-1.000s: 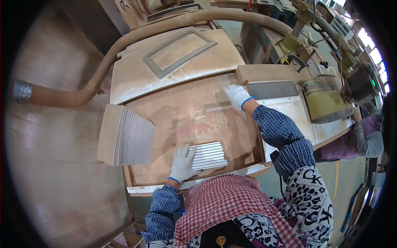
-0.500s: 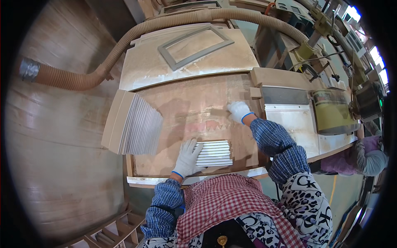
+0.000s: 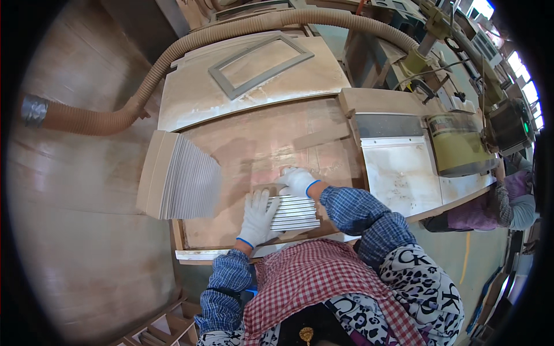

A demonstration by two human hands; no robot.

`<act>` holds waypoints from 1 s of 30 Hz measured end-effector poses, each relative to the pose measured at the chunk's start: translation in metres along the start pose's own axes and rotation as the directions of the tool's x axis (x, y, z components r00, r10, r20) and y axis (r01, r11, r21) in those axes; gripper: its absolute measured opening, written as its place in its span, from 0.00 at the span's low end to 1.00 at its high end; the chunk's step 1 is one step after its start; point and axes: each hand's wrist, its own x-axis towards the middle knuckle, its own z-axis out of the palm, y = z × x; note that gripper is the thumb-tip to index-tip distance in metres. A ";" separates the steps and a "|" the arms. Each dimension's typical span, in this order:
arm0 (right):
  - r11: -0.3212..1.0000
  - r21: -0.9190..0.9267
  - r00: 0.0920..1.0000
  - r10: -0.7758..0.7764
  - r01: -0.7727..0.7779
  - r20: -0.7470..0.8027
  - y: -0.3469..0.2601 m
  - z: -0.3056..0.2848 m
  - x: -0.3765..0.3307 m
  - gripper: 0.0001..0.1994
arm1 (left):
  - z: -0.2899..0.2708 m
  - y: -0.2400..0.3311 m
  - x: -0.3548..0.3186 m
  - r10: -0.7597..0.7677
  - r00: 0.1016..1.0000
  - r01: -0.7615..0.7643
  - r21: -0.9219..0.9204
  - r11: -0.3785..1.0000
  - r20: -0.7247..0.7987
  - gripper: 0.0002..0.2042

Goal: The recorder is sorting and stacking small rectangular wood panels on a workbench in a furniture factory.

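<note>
On the table near its front edge lies a stack of thin white-edged strips (image 3: 293, 214) with dark lines between them. My left hand (image 3: 258, 218), in a white glove, lies against the stack's left end with its fingers stretched out. Just beyond the stack is my gloved right hand (image 3: 297, 181), its fingers closed on a small tan wooden block (image 3: 266, 188). The block sits beside the strips' far side, close to my left fingertips; part of it is hidden by the right hand.
A tall stack of thin boards (image 3: 193, 181) stands at the left. A tan strip (image 3: 321, 138) lies farther back. A grey frame (image 3: 259, 40) rests on the far panel. A ribbed hose (image 3: 164, 63) arches behind. At the right are a green machine (image 3: 459, 147) and another person (image 3: 490, 202).
My right hand has come left and nearer, from the table's right side to the strips' far edge, with the tan block in it. My left hand stays at the stack. The view has shifted slightly.
</note>
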 end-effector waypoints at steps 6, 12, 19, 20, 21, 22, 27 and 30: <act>0.997 0.064 0.974 0.053 -0.039 -0.221 0.009 0.018 0.002 0.14 | -0.004 -0.001 0.005 -0.018 0.997 0.021 -0.051 0.998 0.072 0.46; 0.681 0.727 0.980 0.190 -0.091 -0.056 0.046 -0.006 0.010 0.12 | -0.004 0.002 0.008 -0.002 1.000 0.003 -0.072 0.997 0.008 0.45; 0.964 -0.056 0.966 -0.260 0.259 -0.016 0.019 -0.002 0.007 0.08 | 0.005 -0.001 -0.003 -0.027 1.000 0.028 -0.045 0.999 0.009 0.46; 0.956 -0.115 0.959 -0.277 0.269 -0.059 0.020 -0.001 0.007 0.09 | 0.005 -0.001 -0.003 -0.027 1.000 0.027 -0.048 0.998 0.010 0.46; 0.956 -0.113 0.959 -0.278 0.271 -0.055 0.019 -0.008 0.006 0.09 | 0.001 -0.001 -0.001 -0.034 0.999 0.036 -0.061 0.998 0.035 0.45; 0.966 -0.240 0.978 -0.136 0.096 -0.158 0.017 -0.022 0.005 0.12 | -0.001 -0.001 -0.001 -0.047 0.997 0.051 -0.069 0.996 0.058 0.45; 0.734 -0.458 0.755 0.113 -0.501 -0.645 0.095 -0.047 -0.011 0.21 | 0.000 0.002 0.004 -0.030 0.998 0.035 -0.082 0.996 0.061 0.45; 0.713 -0.489 0.854 0.323 -0.502 -0.407 0.086 -0.056 -0.019 0.18 | -0.002 0.000 -0.002 -0.041 0.996 0.047 -0.072 0.996 0.078 0.46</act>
